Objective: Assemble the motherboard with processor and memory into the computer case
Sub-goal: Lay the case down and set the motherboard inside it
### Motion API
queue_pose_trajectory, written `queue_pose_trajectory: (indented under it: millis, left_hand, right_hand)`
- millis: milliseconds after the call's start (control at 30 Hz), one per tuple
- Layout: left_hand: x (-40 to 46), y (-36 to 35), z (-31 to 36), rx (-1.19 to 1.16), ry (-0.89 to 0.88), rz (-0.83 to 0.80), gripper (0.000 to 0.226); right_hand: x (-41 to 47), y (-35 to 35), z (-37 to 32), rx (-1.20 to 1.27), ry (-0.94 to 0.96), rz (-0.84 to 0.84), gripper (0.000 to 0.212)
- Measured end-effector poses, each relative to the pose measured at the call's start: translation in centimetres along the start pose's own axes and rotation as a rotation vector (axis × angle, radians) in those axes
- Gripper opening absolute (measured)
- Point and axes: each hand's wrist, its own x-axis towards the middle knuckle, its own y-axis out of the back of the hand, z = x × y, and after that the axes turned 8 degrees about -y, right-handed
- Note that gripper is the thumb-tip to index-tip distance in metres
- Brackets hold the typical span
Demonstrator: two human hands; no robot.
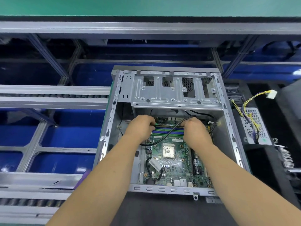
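Motherboard (172,162) seated in computer case (228,128), frame centre. Processor (168,150) fitted, no cooler. Left hand (140,128), right hand (194,130) curled at memory-slot (167,132) ends; grip unclear. Probably seating memory; cabling remaining.

blue bins (73,136) under roller rails (53,96)

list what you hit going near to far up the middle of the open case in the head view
case's near rim → processor → memory slots → connectors at the motherboard's far edge → drive cage
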Motion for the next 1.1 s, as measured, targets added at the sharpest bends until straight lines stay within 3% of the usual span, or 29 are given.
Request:
queue_pose_trajectory:
  millis: [233,533,833,967,1100]
  left_hand:
    - [0.0,-0.3,0.4,0.043,-0.034,0.039,0.018]
    - [0.5,0.0,0.2,-0.026,0.014,-0.012,0.013]
    - [0.6,-0.4,-0.3,-0.091,0.061,-0.004,0.01]
    - [1.1,0.1,-0.6,-0.196,0.213,0.012,0.021]
    - [1.4,0.5,-1.7,-0.222,0.357,0.09,0.018]
  right_hand:
    - [0.0,0.0,-0.2,0.023,-0.073,0.014,0.04]
    - [0.4,0.0,-0.1,0.019,-0.014,-0.003,0.047]
    - [0.3,-0.4,0.3,0.076,-0.04,0.03,0.021]
    - [0.4,-0.1,0.1,0.128,-0.074,-0.001,0.027]
    - [0.2,0.0,0.2,0.153,-0.059,0.034,0.022]
